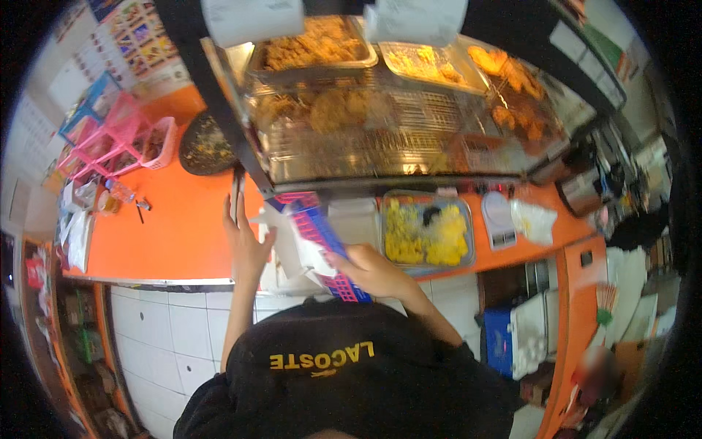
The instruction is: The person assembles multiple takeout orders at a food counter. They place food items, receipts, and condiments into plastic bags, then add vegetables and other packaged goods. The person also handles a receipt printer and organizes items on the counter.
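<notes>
My right hand (378, 269) grips a blue and pink printed cardboard food box (321, 228). White inner flaps of the box stand apart, and its outline is blurred. To its left is my left hand (249, 247), raised with fingers and thumb apart and holding nothing. Its fingertips are close to a thin upright edge (237, 200) beside the display case; whether they touch it I cannot tell. Just right of the box, on the counter, sits a tray of yellow food (426, 233), perhaps rice, with a dark object in it.
Ahead stands a glass display case (373, 178) holding fried food (315, 49) in metal trays. A white kitchen scale (499, 219) and a plastic bag (535, 221) lie to the right. On the left of the orange counter (175, 236) are a dark round dish (207, 145) and pink baskets (118, 140).
</notes>
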The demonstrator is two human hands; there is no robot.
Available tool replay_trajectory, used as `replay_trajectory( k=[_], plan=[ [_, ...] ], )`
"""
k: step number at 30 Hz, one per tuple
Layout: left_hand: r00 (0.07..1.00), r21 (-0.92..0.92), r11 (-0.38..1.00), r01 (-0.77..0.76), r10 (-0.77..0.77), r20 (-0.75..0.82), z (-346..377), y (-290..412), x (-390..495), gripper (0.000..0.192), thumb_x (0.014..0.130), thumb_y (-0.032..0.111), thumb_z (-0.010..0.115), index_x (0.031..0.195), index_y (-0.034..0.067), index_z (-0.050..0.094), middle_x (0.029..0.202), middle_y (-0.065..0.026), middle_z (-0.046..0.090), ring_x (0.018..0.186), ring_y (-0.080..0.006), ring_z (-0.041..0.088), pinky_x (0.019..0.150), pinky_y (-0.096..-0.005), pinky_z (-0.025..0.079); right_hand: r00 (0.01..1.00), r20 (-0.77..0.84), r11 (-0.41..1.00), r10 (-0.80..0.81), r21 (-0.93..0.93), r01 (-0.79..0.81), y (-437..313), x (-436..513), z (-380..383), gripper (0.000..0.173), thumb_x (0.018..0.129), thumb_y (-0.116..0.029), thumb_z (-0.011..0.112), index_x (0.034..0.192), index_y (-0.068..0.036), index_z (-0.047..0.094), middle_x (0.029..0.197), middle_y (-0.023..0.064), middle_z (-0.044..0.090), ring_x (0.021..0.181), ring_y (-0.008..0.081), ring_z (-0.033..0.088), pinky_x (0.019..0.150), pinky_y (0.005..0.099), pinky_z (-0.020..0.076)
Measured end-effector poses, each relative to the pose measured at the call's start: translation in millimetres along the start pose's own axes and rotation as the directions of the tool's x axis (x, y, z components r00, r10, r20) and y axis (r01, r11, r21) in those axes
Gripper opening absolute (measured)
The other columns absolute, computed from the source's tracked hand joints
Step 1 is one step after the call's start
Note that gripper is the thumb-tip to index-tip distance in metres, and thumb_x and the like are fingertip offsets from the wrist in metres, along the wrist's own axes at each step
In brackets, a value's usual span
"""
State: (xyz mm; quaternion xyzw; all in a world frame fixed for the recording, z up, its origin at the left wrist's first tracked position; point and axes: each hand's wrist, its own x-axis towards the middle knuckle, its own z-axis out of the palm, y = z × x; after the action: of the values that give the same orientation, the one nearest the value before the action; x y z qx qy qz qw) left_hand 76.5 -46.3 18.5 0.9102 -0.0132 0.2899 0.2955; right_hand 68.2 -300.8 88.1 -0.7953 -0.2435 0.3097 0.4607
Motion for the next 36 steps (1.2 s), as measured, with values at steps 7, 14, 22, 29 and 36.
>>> replay_trajectory(
  k=[7,14,22,29,36],
  plan=[
    [0.669,0.122,0.989,-0.08,-0.037,0.742,-12.1,-5.9,-6.1,0.065,0.083,0.014,0.063,0.143,0.006,0.037,0.122,-0.0178,0.058,0.108,-0.0312,0.06,0.09,-0.0407,0.05,0.964,0.101,0.969,-0.247,0.043,0.244,9.4,-5.1,11.2,0.037,0.1,-0.026,0.048,0.126,-0.001,0.056,0.101,0.0165,0.066,0.092,0.0236,0.064,0.084,0.0355,0.048],
    [0.775,0.382,0.924,-0.032,-0.218,0.593,7.3,-61.0,-23.8,0.056,0.087,0.023,0.059,0.139,0.008,0.044,0.112,-0.0141,0.063,0.097,-0.0258,0.063,0.083,-0.0373,0.051,0.815,-0.537,0.935,-0.219,0.123,0.332,108.3,23.8,73.0,0.06,0.098,-0.03,0.052,0.142,0.006,0.032,0.144,0.0218,0.038,0.136,0.0236,0.035,0.113,0.0366,0.027],
    [0.886,-0.385,0.894,0.227,-0.026,0.463,28.9,-20.5,-46.8,0.048,0.101,0.018,0.041,0.147,0.005,0.032,0.153,-0.0125,0.03,0.134,-0.0291,0.039,0.112,-0.0375,0.029,0.7,-0.71,0.996,-0.075,-0.016,0.091,121.5,28.4,49.2,0.072,0.085,-0.014,0.065,0.144,-0.001,0.025,0.116,0.0223,0.061,0.096,0.0293,0.067,0.083,0.0397,0.0527],
    [0.643,-0.601,0.465,0.65,0.084,0.761,17.6,-90.0,-37.7,0.035,0.101,0.016,0.04,0.13,0.0,0.053,0.132,-0.0117,0.056,0.121,-0.0243,0.053,0.108,-0.0343,0.034,0.882,-0.47,0.966,0.02,0.237,0.105,110.8,-2.2,35.8,0.046,0.083,0.008,0.043,0.124,-0.004,0.061,0.119,0.0109,0.065,0.105,0.0206,0.061,0.087,0.0317,0.0487],
    [0.776,-0.494,0.747,0.445,-0.046,0.63,50.8,-89.3,-41.4,0.042,0.098,0.021,0.051,0.133,-0.002,0.049,0.116,-0.0261,0.06,0.115,-0.0291,0.056,0.109,-0.0382,0.033,0.659,-0.749,0.968,0.066,-0.113,-0.225,174.9,-16.2,-17.2,0.058,0.078,-0.023,0.076,0.129,-0.004,0.054,0.126,0.016,0.057,0.116,0.0293,0.054,0.096,0.0379,0.045]
  ],
)
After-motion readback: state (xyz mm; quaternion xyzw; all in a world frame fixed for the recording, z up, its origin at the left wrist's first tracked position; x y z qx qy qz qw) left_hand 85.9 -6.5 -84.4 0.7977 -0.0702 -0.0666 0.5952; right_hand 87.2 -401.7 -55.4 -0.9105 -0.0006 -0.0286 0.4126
